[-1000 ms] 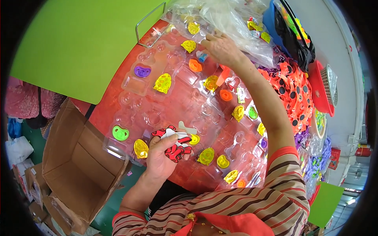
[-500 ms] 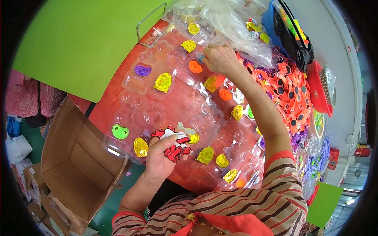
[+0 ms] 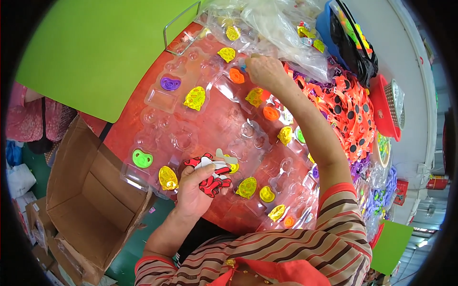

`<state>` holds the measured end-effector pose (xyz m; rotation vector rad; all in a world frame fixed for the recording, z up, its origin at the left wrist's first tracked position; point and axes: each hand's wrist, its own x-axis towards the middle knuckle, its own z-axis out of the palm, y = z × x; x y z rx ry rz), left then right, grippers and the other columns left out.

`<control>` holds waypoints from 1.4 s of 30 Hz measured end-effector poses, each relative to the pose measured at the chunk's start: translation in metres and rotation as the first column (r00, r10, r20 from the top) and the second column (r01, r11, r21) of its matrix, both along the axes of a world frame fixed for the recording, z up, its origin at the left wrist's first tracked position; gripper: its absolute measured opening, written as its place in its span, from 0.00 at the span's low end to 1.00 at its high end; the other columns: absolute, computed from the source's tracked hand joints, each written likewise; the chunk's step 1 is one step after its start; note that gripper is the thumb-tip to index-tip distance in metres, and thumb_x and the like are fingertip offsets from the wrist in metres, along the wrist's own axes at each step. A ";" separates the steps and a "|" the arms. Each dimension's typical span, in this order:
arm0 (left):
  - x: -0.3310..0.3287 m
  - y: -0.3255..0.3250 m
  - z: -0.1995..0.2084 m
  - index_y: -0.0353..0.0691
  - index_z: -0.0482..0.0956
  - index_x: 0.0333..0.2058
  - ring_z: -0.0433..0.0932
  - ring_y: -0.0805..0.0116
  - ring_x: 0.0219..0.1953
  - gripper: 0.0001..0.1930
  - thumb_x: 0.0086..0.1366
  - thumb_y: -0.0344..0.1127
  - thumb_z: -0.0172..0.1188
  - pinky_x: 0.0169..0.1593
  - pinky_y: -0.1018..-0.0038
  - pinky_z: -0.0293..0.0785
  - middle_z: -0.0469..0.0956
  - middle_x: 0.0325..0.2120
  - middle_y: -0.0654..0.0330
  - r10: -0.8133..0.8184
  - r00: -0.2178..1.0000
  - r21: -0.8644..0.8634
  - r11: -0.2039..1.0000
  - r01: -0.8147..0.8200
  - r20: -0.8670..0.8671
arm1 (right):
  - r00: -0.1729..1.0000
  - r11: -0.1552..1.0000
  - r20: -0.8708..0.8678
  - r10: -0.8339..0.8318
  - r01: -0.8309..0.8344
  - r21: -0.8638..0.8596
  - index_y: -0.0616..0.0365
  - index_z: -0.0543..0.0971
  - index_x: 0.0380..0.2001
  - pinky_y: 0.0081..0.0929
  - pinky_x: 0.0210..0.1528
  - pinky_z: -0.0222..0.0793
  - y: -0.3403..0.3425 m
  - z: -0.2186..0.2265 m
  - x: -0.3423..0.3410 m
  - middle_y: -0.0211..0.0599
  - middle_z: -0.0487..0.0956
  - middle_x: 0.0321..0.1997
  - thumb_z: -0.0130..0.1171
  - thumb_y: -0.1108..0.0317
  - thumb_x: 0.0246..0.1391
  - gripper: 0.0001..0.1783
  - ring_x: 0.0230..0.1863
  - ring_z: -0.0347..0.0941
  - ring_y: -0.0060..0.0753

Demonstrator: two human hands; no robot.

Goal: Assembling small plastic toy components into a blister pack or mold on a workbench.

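My left hand [image 3: 193, 194] is closed around a bunch of flat red-and-white cut-out pieces [image 3: 213, 175], held above the near side of the table. My right arm reaches to the far side, where my right hand [image 3: 265, 72] has its fingers drawn together over a clear plastic blister tray. A small bit of blue [image 3: 243, 68] shows at its fingertips; whether they grip it is hidden. An orange pacifier [image 3: 236, 76] lies just left of that hand. More clear trays hold a purple pacifier [image 3: 170, 84], a green pacifier [image 3: 142, 158] and several yellow patterned pieces [image 3: 194, 98].
Orange pieces with black dots lie in a heap [image 3: 350, 114] at the right. Beyond them are a red basin [image 3: 385, 107] and a blue tub [image 3: 325, 29]. Plastic film [image 3: 276, 21] covers the far end. An open cardboard box [image 3: 95, 200] stands left, below a green board [image 3: 90, 52].
The trays and their contents appear shifted slightly left in view. My right hand has moved barely, staying at the same spot; my left hand keeps its bunch of pieces.
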<state>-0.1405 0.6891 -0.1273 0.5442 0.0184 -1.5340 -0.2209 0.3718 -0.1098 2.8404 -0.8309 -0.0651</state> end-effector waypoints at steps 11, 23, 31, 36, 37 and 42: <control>0.001 0.003 -0.004 0.29 0.76 0.40 0.78 0.58 0.28 0.11 0.62 0.30 0.53 0.25 0.69 0.73 0.78 0.34 0.48 0.010 0.997 -0.031 0.999 -0.013 -0.074 | 0.993 0.992 0.021 -0.115 0.116 -0.042 0.61 0.78 0.22 0.44 0.32 0.73 0.011 0.007 0.004 0.48 0.79 0.27 0.50 0.66 0.44 0.11 0.30 0.78 0.51; 0.001 0.004 -0.006 0.29 0.76 0.40 0.78 0.59 0.28 0.11 0.61 0.30 0.53 0.26 0.69 0.74 0.78 0.35 0.47 -0.008 0.998 -0.011 1.000 0.007 -0.061 | 0.961 0.984 0.211 -0.179 0.179 0.017 0.57 0.79 0.23 0.43 0.36 0.70 0.009 0.040 -0.016 0.45 0.78 0.28 0.52 0.62 0.47 0.11 0.32 0.76 0.49; 0.002 0.005 -0.005 0.30 0.75 0.42 0.78 0.58 0.28 0.12 0.62 0.29 0.52 0.25 0.69 0.74 0.78 0.36 0.47 0.007 0.998 0.030 1.000 -0.006 -0.061 | 0.948 0.983 0.261 0.180 -0.169 -0.067 0.46 0.80 0.38 0.36 0.43 0.64 -0.002 -0.001 -0.011 0.34 0.78 0.33 0.51 0.71 0.52 0.13 0.35 0.75 0.37; 0.002 0.006 -0.011 0.30 0.75 0.42 0.78 0.59 0.29 0.12 0.62 0.30 0.52 0.25 0.69 0.73 0.78 0.36 0.47 0.003 0.998 -0.001 1.000 -0.003 -0.064 | 0.948 0.981 0.254 0.190 -0.196 -0.002 0.45 0.80 0.40 0.34 0.44 0.62 -0.008 0.001 -0.011 0.33 0.79 0.34 0.52 0.71 0.52 0.13 0.37 0.75 0.37; 0.002 0.006 -0.013 0.29 0.75 0.42 0.78 0.59 0.29 0.12 0.62 0.30 0.52 0.25 0.69 0.73 0.78 0.37 0.46 0.005 0.998 -0.023 1.000 -0.006 -0.065 | 0.952 0.980 0.246 0.182 -0.195 0.031 0.45 0.80 0.40 0.34 0.44 0.62 -0.009 0.001 -0.011 0.33 0.79 0.34 0.52 0.71 0.51 0.14 0.37 0.75 0.37; 0.002 0.004 -0.012 0.29 0.75 0.42 0.78 0.60 0.29 0.12 0.62 0.29 0.52 0.25 0.69 0.73 0.78 0.37 0.47 0.000 0.996 -0.036 0.999 -0.003 -0.084 | 0.958 0.978 0.207 0.196 -0.206 0.030 0.46 0.79 0.41 0.35 0.43 0.62 -0.009 0.002 -0.012 0.33 0.78 0.34 0.52 0.72 0.49 0.16 0.40 0.74 0.36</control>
